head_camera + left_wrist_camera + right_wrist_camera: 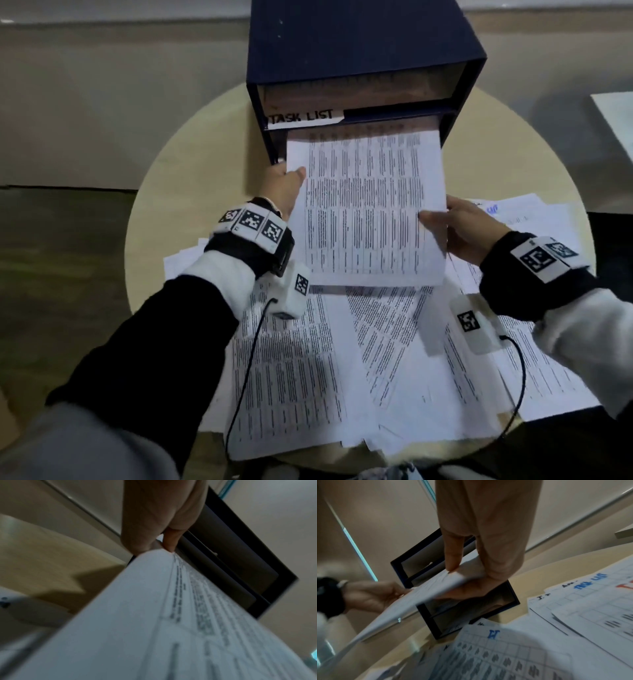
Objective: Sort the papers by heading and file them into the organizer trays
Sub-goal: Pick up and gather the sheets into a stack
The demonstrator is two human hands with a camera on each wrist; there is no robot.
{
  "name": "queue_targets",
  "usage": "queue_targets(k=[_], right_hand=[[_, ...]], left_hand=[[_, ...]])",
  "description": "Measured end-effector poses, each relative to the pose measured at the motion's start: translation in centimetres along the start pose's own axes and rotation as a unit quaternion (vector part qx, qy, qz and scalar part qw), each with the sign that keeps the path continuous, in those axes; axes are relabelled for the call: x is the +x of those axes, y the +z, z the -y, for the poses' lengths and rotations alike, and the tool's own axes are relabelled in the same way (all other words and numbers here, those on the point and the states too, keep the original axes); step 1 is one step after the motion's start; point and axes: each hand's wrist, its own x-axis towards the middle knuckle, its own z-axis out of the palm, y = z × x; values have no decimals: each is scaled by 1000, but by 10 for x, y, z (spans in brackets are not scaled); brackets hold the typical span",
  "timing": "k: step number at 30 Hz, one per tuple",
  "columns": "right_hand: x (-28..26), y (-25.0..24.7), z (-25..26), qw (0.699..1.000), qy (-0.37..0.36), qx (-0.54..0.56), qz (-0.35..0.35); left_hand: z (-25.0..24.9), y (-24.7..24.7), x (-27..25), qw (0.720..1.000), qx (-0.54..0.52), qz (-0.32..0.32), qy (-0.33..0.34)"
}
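loose printed sheets [301, 370] cover the round table [191, 161]. left hand [282, 188] and right hand [462, 229] each grip clamped on a table-printed sheet [370, 205], its far edge in the organizer [359, 61] tray under the "task list" label [303, 117].

A white printed sheet of paper covered in dense table columns [366, 205] is held level, its far edge entered in the slot below the "TASK LIST" label [305, 116] of the dark blue box-shaped organizer [359, 44]. More white printed papers [308, 370] are spread overlapping on the round beige tabletop [191, 164].
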Motion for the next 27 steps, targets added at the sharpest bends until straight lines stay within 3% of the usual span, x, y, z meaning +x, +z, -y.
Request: queue_targets(k=[4,8,11,16,19,21,23,27], right_hand=[[-20,7,-12,999,32,-6,-8],[-10,10,4,991,-35,60,-114],[12,16,27,981,-62,99,-155],[51,31,58,968,-75,161,-178],[65,39,69,958,-85,215,-171],[74,43,76,960,-94,202,-169],[82,44,79,967,-81,150,-188],[93,47,81,973,-53,74,-214]], left_hand=[[-12,-7,23,999,37,-17,-13],[-17,-9,26,999,-27,14,-43],[-14,-8,19,998,-30,41,-48],[-13,-11,18,999,-40,30,4],[-9,-9,19,994,61,-27,82],[-5,-7,17,971,169,-83,147],[1,-3,17,937,273,-100,196],[10,5,19,854,439,-59,272]])
